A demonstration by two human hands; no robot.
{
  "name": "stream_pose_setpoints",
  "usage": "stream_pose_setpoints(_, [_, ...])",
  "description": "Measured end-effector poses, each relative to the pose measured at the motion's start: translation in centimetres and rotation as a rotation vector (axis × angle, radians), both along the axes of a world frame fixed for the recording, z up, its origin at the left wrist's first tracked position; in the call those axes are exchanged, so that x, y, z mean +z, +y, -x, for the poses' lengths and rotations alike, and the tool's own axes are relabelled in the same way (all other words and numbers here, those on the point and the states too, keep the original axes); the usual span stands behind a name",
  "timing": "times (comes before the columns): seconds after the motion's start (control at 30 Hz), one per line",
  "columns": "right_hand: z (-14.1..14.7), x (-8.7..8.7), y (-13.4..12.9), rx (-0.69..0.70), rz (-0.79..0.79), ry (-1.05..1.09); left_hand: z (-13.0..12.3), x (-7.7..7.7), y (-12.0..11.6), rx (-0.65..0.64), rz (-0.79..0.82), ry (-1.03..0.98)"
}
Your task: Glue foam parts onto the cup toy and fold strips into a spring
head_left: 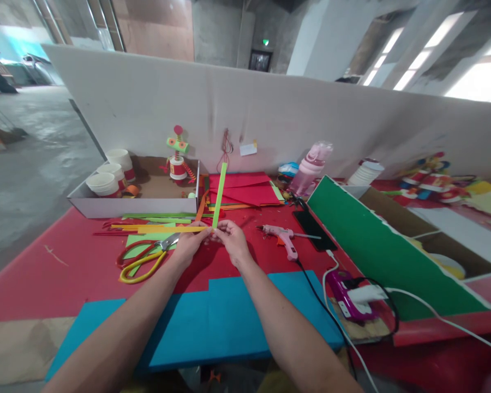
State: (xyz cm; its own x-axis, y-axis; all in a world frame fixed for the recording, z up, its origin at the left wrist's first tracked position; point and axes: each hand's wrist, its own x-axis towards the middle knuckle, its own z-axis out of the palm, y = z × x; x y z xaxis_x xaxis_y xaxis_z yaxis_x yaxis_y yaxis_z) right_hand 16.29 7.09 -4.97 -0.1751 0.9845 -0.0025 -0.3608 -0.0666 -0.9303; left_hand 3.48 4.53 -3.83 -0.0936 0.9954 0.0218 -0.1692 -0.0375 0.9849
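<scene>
My left hand [193,243] and my right hand [231,240] meet above the red table, fingertips pinched together. Between them an orange-yellow paper strip [163,228] runs out to the left, and a light green paper strip [220,194] points up and away. The two strips come together at the fingertips, at roughly a right angle; the joint itself is hidden. Under and beside my left hand lie scissors [147,259] with one red and one yellow handle, on green paper [136,246]. To the right of my right hand rests a pink glue gun [285,240].
A white box [133,207] with paper cups [102,184] and a paper-cup robot figure [177,167] stands back left. Red paper sheets [245,188] lie behind my hands. At right are a phone [315,229], a purple power strip [349,297], cords and a green-sided box [384,256].
</scene>
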Motion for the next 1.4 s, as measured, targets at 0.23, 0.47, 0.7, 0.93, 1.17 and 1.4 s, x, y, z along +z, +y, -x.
stream_pose_setpoints(0.23, [-0.06, 0.17, -0.07, -0.018, 0.008, -0.022, 0.10, -0.29, 0.11, 0.017, -0.005, -0.016])
stream_pose_setpoints(0.47, [-0.02, 0.20, -0.21, -0.030, 0.017, 0.020, 0.27, -0.58, 0.35, 0.000, 0.028, -0.019])
stream_pose_setpoints(0.7, [0.36, 0.13, -0.54, 0.032, 0.043, 0.065, 0.54, -0.93, 0.63, -0.056, -0.052, 0.005])
stream_pose_setpoints(0.93, [0.22, 0.43, -0.64, 0.026, 0.097, 0.065, 0.46, -0.49, 0.50, -0.028, -0.029, 0.015])
stream_pose_setpoints(1.17, [0.47, 0.19, -0.51, -0.010, 0.060, 0.080, 0.38, -0.37, 0.46, -0.069, -0.037, -0.011])
stream_pose_setpoints(1.4, [0.32, 0.25, -0.52, 0.007, 0.059, 0.047, 0.40, -0.30, 0.47, -0.039, -0.035, 0.005])
